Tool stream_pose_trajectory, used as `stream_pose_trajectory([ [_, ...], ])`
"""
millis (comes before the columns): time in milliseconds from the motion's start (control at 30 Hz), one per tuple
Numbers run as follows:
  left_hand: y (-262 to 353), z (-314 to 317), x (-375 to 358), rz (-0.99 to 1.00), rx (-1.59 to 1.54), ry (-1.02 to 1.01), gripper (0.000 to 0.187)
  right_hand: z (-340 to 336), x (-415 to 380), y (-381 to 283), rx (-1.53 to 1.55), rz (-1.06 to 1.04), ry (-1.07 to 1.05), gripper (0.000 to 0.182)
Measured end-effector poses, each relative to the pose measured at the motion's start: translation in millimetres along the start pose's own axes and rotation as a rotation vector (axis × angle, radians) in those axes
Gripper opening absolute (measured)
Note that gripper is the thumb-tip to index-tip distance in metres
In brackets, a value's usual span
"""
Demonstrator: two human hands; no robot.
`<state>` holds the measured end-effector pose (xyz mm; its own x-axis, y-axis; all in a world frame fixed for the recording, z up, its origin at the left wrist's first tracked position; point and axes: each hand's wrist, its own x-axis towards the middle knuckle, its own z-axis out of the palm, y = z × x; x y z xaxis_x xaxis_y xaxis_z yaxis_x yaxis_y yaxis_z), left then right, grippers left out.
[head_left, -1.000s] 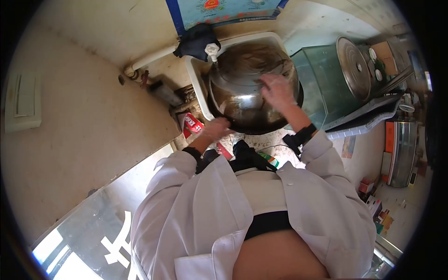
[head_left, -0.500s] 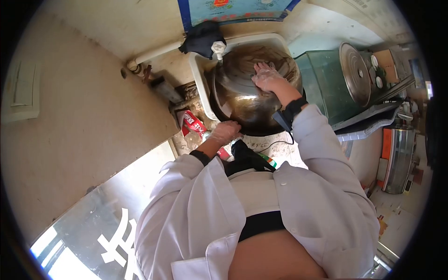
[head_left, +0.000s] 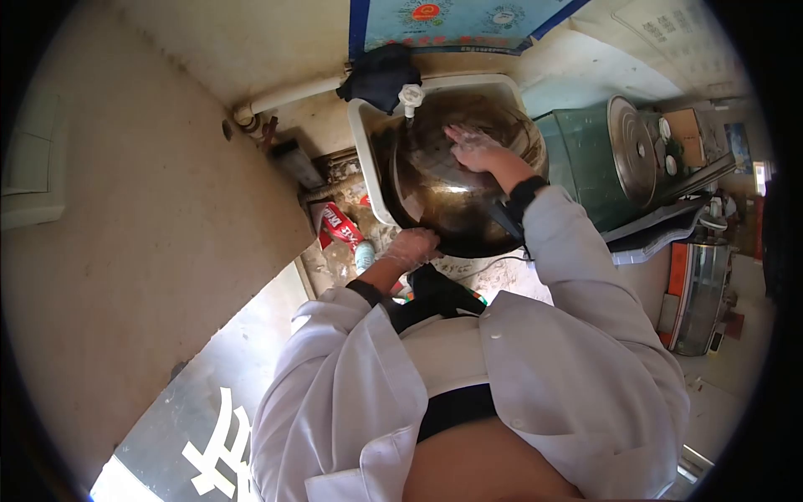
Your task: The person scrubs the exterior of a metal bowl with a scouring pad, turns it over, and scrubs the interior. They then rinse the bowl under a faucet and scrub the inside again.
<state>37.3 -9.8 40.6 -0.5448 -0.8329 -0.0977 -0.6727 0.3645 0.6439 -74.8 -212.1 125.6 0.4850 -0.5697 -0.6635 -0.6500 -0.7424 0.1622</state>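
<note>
A large, dark, brown-stained round pan sits tilted in a white sink, with its wet surface shining. My left hand, in a thin clear glove, is curled over the pan's near-left rim. On the pan's surface my right hand, also wet and thinly gloved, lies flat with its fingers stretched out; whether anything is under the palm is hidden. A white tap points down over the pan's far left part. A dark strap or handle-like piece shows beside my right wrist.
A black cloth hangs at the tap's pipe. To the right stands a green glass tank with a round metal lid leaning on it. Below left, a red package and a pale bottle lie near the wall.
My right hand has slid slightly left and up over the pan, its fingers now pointing more to the left. My left hand stays at the rim. The view has shifted a little.
</note>
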Motion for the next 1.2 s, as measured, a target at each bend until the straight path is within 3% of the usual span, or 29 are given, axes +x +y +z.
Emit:
stream_pose_trajectory([
  [100, -0.9, -2.6, 3.4, -0.039, -0.021, -0.118, 0.033, -4.2, 30.6, -28.5, 0.239, 0.007, 0.070, 0.051],
  [133, -4.3, 1.6, 3.4, -0.013, -0.023, -0.101, 0.033, -8.4, 30.4, -46.1, 0.061, -0.098, 0.066, 0.051],
  [267, -7.5, -3.3, 2.2, 0.022, -0.056, -0.122, 0.033, 7.4, 20.1, -54.0, 0.086, -0.234, 0.107, 0.051],
  [367, -9.8, -3.4, 2.9, 0.043, -0.091, -0.106, 0.032, 9.0, 20.1, -17.7, 0.284, -0.062, 0.081, 0.049],
  [500, -13.2, 0.3, 2.3, 0.068, -0.099, -0.088, 0.032, -6.5, 57.0, -31.2, 0.044, -0.056, -0.009, 0.052],
  [533, -17.1, 6.5, 2.7, 0.076, -0.105, -0.054, 0.031, -10.7, 56.7, -46.3, 0.248, -0.074, 0.017, 0.052],
  [633, -24.0, 11.4, 0.9, 0.063, -0.138, -0.057, 0.031, -4.2, 43.6, -71.6, 0.140, -0.224, 0.080, 0.052],
  [700, -26.1, 8.4, 0.8, 0.047, -0.163, -0.087, 0.030, 0.5, 29.0, -52.7, -0.023, -0.304, 0.108, 0.052],
  [767, -24.5, 3.6, 0.6, 0.028, -0.185, -0.083, 0.030, -10.8, 11.5, -31.0, 0.329, -0.144, 0.015, 0.053],
  [800, -24.1, 0.4, 1.4, 0.026, -0.189, -0.075, 0.030, -16.5, 14.2, -22.8, 0.290, -0.071, -0.041, 0.053],
  [900, -22.6, 0.9, -2.7, 0.004, -0.204, -0.098, 0.030, -8.4, 40.4, -19.6, 0.032, -0.150, 0.034, 0.051],
  [1033, -33.6, 11.8, -5.1, 0.031, -0.205, -0.049, 0.028, -14.5, 19.3, -56.9, 0.237, -0.288, 0.114, 0.049],
  [1100, -35.2, 0.8, -7.5, 0.053, -0.201, -0.055, 0.027, -6.8, -3.9, -49.5, 0.353, -0.251, 0.154, 0.048],
  [1167, -37.6, -22.1, -13.3, 0.055, -0.117, -0.030, 0.025, -0.4, -28.8, -30.3, -0.262, -0.331, 0.068, 0.050],
  [1200, -59.3, -4.3, -13.4, 0.095, -0.098, 0.212, 0.022, 5.1, -45.5, -21.5, 0.074, -0.203, 0.138, 0.047],
])
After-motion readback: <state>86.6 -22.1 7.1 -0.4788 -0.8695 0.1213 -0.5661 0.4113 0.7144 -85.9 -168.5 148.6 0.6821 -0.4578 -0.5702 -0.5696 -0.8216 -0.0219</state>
